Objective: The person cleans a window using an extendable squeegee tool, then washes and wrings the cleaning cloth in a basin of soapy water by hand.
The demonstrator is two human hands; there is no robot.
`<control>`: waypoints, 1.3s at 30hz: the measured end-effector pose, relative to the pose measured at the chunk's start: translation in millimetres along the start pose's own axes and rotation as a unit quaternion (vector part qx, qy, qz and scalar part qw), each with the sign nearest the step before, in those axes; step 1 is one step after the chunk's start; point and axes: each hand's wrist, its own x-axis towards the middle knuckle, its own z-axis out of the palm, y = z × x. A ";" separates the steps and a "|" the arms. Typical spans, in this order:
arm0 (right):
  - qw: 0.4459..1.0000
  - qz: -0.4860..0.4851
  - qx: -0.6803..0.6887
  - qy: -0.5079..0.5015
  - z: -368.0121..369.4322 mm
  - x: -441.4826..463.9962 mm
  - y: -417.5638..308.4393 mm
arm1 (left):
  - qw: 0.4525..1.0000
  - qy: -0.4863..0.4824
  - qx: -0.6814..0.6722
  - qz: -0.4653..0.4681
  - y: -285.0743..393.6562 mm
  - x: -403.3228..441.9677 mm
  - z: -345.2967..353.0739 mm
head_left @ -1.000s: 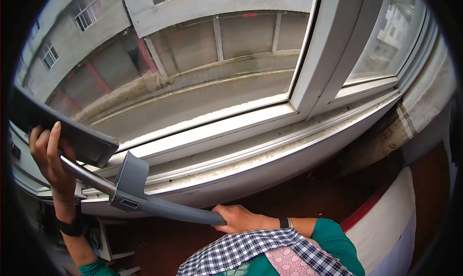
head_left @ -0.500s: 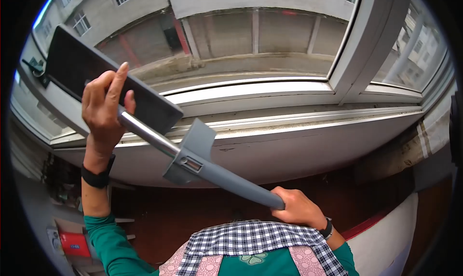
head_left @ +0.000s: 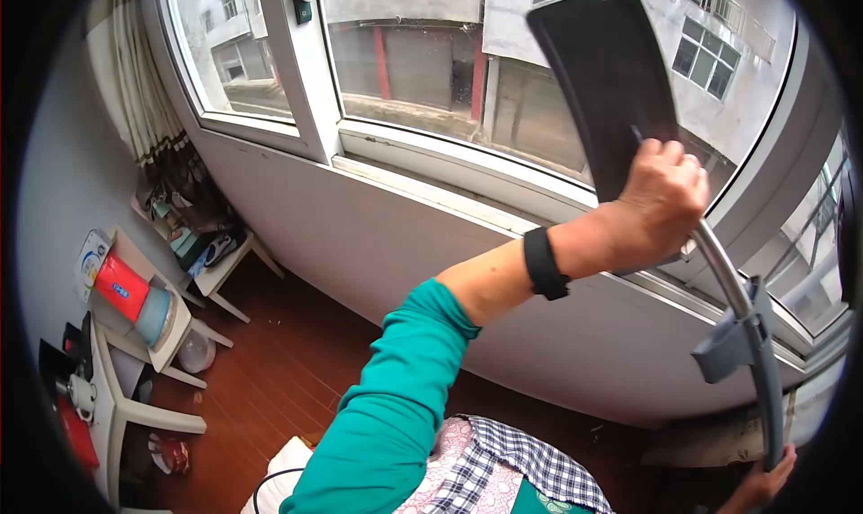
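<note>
One checked apron (head_left: 539,456) at bottom centre, woven cloth; one green sleeve (head_left: 387,406), wrinkled; one black wristband (head_left: 544,262). Two hands, one long-handled tool (head_left: 725,267), right side of frame. Left hand (head_left: 663,195): fingers curled close together around the smooth metal tube, just below the flat, dark, rounded-corner head (head_left: 616,83), which is tilted in front of the window glass. Right hand (head_left: 762,489), lower right: at the end of the curved grey handle (head_left: 767,406); fingers bent against it, full grip hard to make out. One grey open cuff (head_left: 724,348) between tube and handle. Lower left: at least three white seats (head_left: 162,420), one cut off by the dark rim, on glossy red-brown floor (head_left: 261,361). Upper left: one pleated curtain (head_left: 135,74). Beyond the white window frame (head_left: 310,101): grey buildings (head_left: 404,2), partly hidden by the head.
</note>
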 end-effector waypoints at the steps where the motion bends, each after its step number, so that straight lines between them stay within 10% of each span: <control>1: 0.999 -0.038 -0.011 -0.001 11.1 -3.1 57.8 | 1.000 0.020 -0.016 0.000 12.8 13.5 6.4; 6: 0.978 0.010 -0.178 0.109 -94.9 57.4 -6.0 | 0.967 0.252 -0.033 0.011 62.6 85.2 0.6; 17: 0.963 -0.211 -0.122 0.112 -31.1 52.5 101.8 | 0.994 0.054 -0.097 -0.023 87.7 -10.3 -10.0; 20: 0.990 -0.060 0.111 0.068 -10.6 74.9 47.5 | 0.993 0.016 -0.103 -0.053 65.7 -38.5 -9.6; 23: 0.992 -0.079 0.069 -0.067 -8.1 119.4 13.5 | 0.987 -0.089 -0.081 -0.104 37.0 -53.4 -22.6; 39: 0.939 -0.272 0.201 0.068 0.9 293.0 -253.3 | 0.935 -0.218 0.125 -0.251 -159.0 -112.0 -128.5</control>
